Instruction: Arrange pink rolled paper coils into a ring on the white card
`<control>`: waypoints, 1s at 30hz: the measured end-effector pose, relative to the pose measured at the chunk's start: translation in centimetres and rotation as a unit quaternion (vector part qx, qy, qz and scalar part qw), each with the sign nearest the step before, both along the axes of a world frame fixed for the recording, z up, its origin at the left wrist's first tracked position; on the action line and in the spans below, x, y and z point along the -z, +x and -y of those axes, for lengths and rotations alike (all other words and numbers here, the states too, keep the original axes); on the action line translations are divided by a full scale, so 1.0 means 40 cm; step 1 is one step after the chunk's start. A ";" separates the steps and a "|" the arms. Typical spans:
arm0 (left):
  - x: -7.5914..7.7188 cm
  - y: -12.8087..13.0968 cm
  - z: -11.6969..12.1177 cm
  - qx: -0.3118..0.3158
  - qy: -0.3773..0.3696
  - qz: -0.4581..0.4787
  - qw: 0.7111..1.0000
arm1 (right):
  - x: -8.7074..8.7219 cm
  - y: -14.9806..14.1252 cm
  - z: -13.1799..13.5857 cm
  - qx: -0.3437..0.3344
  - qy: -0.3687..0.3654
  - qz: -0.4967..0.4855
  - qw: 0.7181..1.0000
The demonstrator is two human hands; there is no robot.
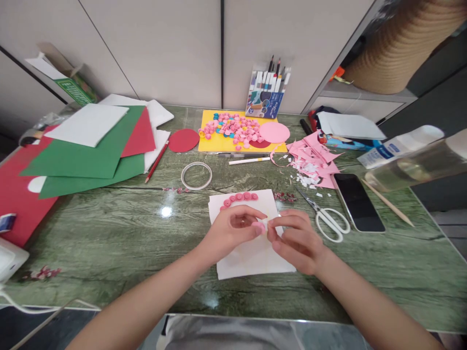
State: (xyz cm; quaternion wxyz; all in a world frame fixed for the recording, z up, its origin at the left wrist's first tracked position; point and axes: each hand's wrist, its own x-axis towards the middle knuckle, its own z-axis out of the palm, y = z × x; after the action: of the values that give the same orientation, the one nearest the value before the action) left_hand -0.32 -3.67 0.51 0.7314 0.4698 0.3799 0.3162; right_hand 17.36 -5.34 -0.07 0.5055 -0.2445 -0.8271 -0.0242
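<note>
My left hand [229, 228] pinches a small pink paper roll [259, 227] between thumb and fingertips above a white sheet of paper [248, 260]. Close beside it, my right hand [297, 240] has thumb and index finger pressed together. A small whitish bit shows between the two hands, too small to name. Along the sheet's upper left edge runs a curved row of darker pink coiled paper rosettes [239, 197], partly hidden by my left hand. White-handled scissors [332, 223] lie right of my right hand.
Behind the sheet lies a tape roll [196, 188]. A yellow sheet [209, 145] carries many small paper rolls [237, 127]. Pink scraps [314, 153], a phone [359, 201] and a wooden stick [388, 203] are at right. Green sheets [87, 160] and a red pencil [156, 162] lie left.
</note>
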 end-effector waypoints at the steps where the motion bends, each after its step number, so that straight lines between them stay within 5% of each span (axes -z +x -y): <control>1: 0.000 0.000 0.000 0.001 -0.004 0.004 1.000 | 0.000 0.000 0.000 -0.001 0.001 -0.002 1.000; 17: -0.004 0.006 0.001 -0.019 -0.001 0.017 1.000 | 0.011 0.012 0.004 0.001 -0.009 0.011 1.000; 23: 0.002 0.009 -0.003 -0.051 -0.018 -0.018 0.998 | 0.019 0.003 0.010 0.037 -0.112 -0.083 0.990; 25: 0.007 0.009 -0.005 -0.068 -0.025 -0.037 0.997 | 0.004 -0.011 0.012 0.051 -0.192 -0.176 0.964; 30: 0.017 0.008 -0.010 -0.085 -0.005 -0.049 0.995 | -0.023 -0.032 0.011 0.008 -0.447 -0.335 0.829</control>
State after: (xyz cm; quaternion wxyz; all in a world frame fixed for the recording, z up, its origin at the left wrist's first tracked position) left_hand -0.02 -3.29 -0.18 0.6846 0.4473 0.4551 0.3523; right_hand 16.08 -5.79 0.87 0.5867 -0.4436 -0.5254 0.4277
